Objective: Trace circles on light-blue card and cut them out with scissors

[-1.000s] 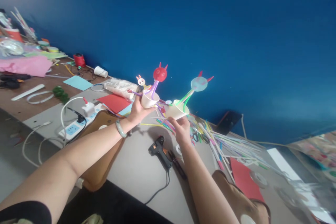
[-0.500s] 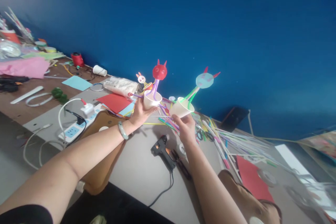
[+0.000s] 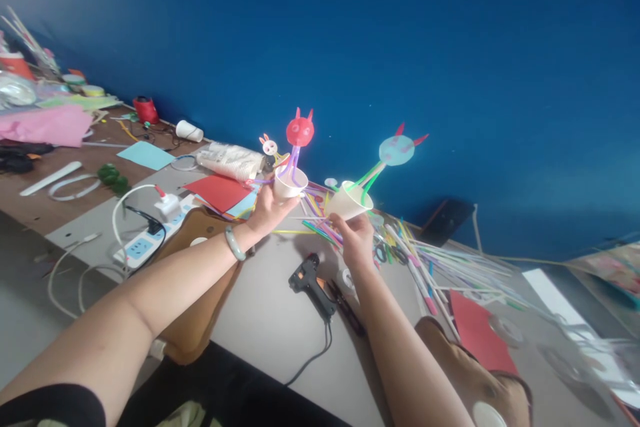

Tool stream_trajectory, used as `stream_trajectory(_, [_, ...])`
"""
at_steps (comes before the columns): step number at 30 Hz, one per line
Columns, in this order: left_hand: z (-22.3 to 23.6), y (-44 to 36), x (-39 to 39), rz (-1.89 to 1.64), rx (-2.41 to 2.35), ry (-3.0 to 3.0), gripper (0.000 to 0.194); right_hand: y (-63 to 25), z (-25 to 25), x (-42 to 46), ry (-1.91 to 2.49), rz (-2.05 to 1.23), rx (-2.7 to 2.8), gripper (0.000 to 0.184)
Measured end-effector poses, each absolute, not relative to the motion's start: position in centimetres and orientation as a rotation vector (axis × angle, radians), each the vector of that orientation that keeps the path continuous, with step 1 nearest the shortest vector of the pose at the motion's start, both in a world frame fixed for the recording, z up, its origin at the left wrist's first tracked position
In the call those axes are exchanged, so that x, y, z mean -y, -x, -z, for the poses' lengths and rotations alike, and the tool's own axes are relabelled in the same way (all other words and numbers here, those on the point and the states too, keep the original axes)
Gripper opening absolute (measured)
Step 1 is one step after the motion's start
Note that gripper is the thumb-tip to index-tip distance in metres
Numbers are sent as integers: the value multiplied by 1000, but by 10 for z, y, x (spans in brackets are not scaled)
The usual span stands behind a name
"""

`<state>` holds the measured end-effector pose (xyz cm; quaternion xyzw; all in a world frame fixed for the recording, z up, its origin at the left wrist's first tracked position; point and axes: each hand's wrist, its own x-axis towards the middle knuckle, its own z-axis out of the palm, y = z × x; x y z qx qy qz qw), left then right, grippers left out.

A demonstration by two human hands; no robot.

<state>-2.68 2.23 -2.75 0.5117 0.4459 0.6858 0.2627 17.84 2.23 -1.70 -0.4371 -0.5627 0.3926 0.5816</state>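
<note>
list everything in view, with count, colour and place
left cup: 1, white, centre
right cup: 1, white, centre
red head: 1, red, on purple straws above left cup
blue head: 1, pale blue, on green straws above right cup
rabbit: 1, white face, left of red head
stacked cups: several, white, left of rabbit
lying cup: 1, white, by wall
wall: 1, blue, behind
loose straws: many, mixed, right
red sheets: 2, red, left and right
power strip: 1, white and blue, left
glue gun: 1, black, centre front
bracelet: 1, pale green, centre left
other clutter: uncounted, mixed, partly blurred, both sides
left hand: 1, bare, holding left cup
right hand: 1, bare, holding right cup
</note>
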Motion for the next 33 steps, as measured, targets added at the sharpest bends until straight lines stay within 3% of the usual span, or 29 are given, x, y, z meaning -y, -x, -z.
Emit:
stream_trajectory(12, [36,34,-35,-1711,-1187,-1280,60,-180,25,-28,965,-946,1268,45])
stream_trajectory(19, [39,35,-35,-1574,-1106,-1230,55,-179,26,-27,968,-956,1282,39])
stream_trajectory(33, [35,33,-37,-1569,-1080,-1135,70,-179,26,-27,948,-984,1273,42])
